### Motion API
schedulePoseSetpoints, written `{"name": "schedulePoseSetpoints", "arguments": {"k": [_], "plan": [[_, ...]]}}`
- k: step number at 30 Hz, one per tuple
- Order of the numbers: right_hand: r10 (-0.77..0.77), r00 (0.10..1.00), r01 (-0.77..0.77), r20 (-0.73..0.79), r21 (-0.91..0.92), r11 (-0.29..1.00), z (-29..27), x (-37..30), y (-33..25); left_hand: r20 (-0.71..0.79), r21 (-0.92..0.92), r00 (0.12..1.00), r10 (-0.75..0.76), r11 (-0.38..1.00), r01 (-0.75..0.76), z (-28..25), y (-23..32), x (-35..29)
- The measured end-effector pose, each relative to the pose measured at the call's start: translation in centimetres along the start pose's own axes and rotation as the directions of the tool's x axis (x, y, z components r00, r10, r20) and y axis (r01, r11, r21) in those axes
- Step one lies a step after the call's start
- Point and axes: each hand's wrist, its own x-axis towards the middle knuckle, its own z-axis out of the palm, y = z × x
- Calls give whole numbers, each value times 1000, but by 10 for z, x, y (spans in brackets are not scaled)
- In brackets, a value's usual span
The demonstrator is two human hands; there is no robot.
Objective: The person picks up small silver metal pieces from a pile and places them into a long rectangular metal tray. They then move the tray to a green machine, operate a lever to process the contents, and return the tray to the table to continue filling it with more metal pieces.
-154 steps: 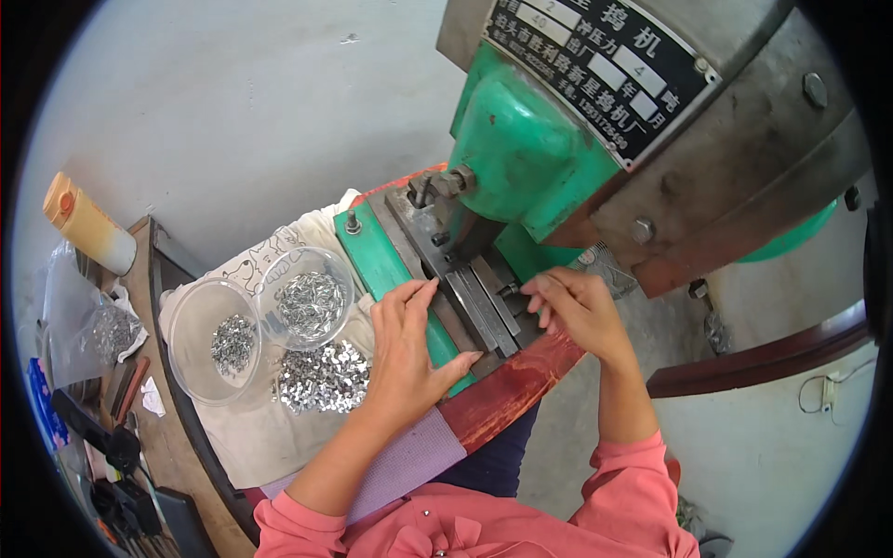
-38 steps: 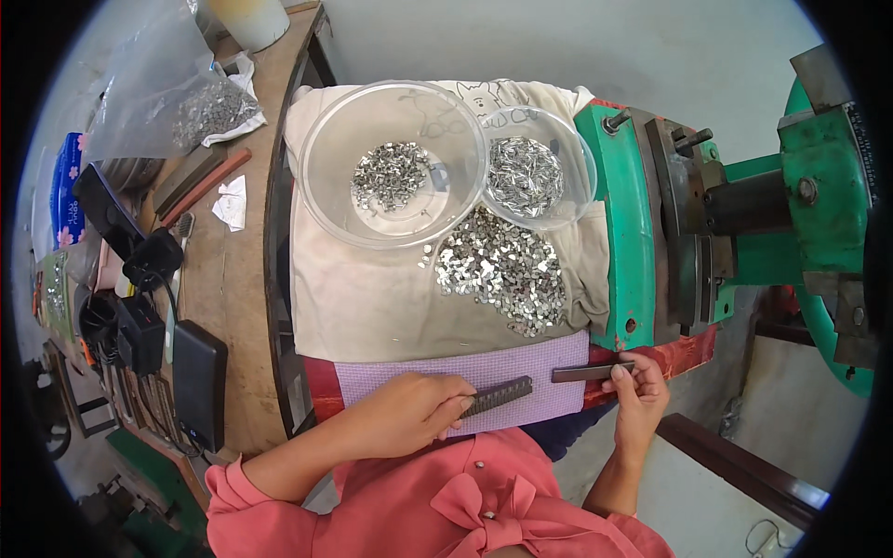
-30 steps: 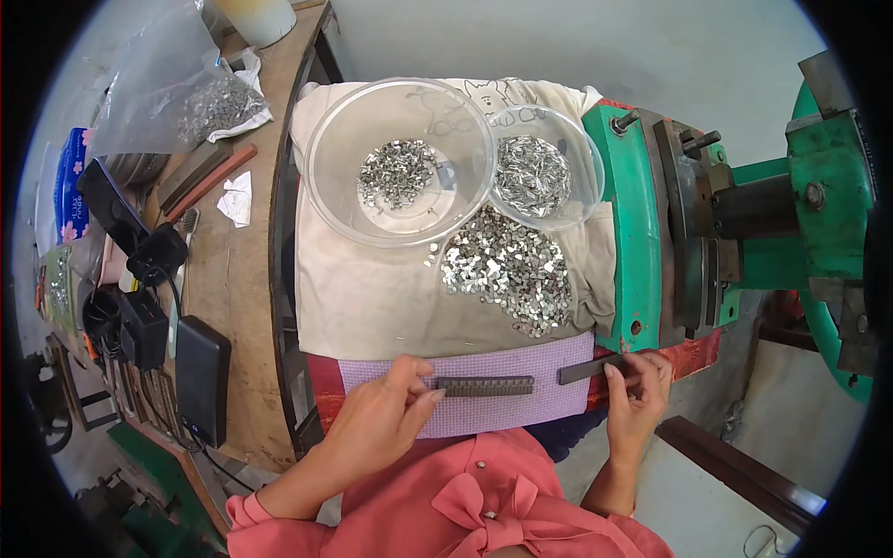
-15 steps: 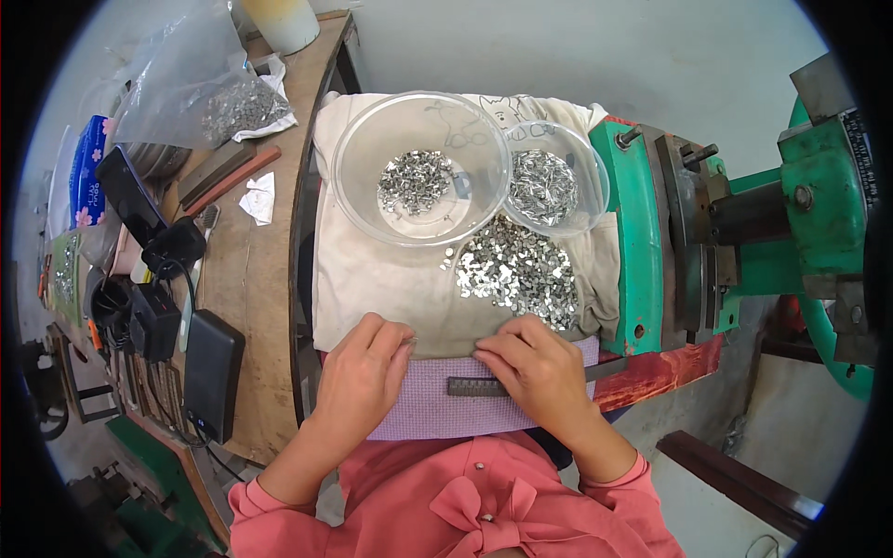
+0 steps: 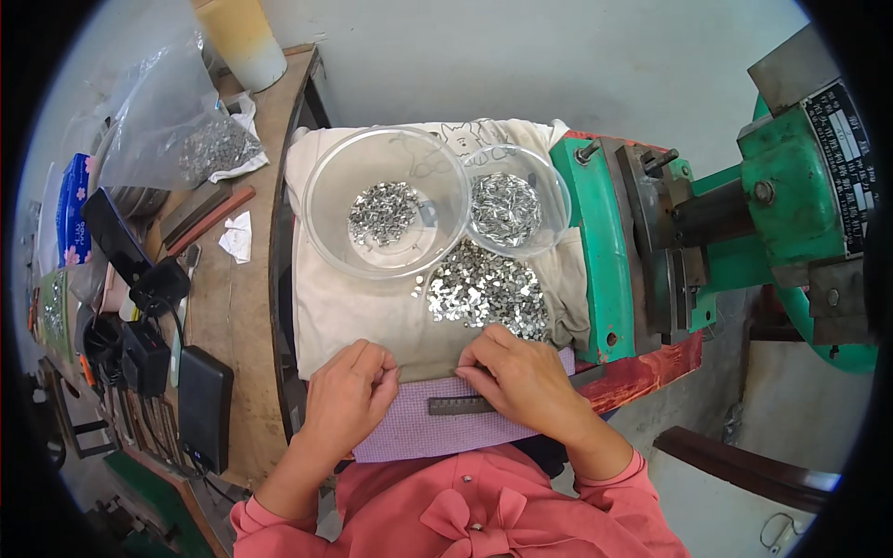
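Observation:
My left hand (image 5: 349,395) is closed in a pinch at the front edge of the beige cloth (image 5: 339,312). Opposite it, my right hand (image 5: 521,383) pinches at the same edge, a short gap away. What sits between either set of fingertips is too small to make out. Under my right hand lies a dark notched metal strip (image 5: 460,405) on a purple textured mat (image 5: 409,432). Beyond my right hand a heap of small shiny metal pieces (image 5: 488,288) spreads over the cloth. Behind it stand a large clear tub (image 5: 321,223) and a smaller clear tub (image 5: 553,223), both holding metal bits.
At the right stands a green machine (image 5: 595,270) with a thick dark shaft. A wooden table (image 5: 242,325) runs along the left, carrying a black power bank (image 5: 205,409), a phone (image 5: 116,232), a plastic bag of metal bits (image 5: 209,149) and a red bar (image 5: 212,219).
The whole view has shifted, so the tubs and heap appear lower and further left. Both hands keep their pinch by the cloth edge, with the gap between them about the same.

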Motion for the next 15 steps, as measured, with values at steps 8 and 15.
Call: {"name": "schedulePoseSetpoints", "arguments": {"k": [8,15], "plan": [[-65,872,-5,-485,-141,990,-56,46,12,10,12,998,-56,998,56,3,1,0],[-253,818,183,-517,-183,966,-86,51,2,-16,4,998,-55,998,55,4,-1,1]]}}
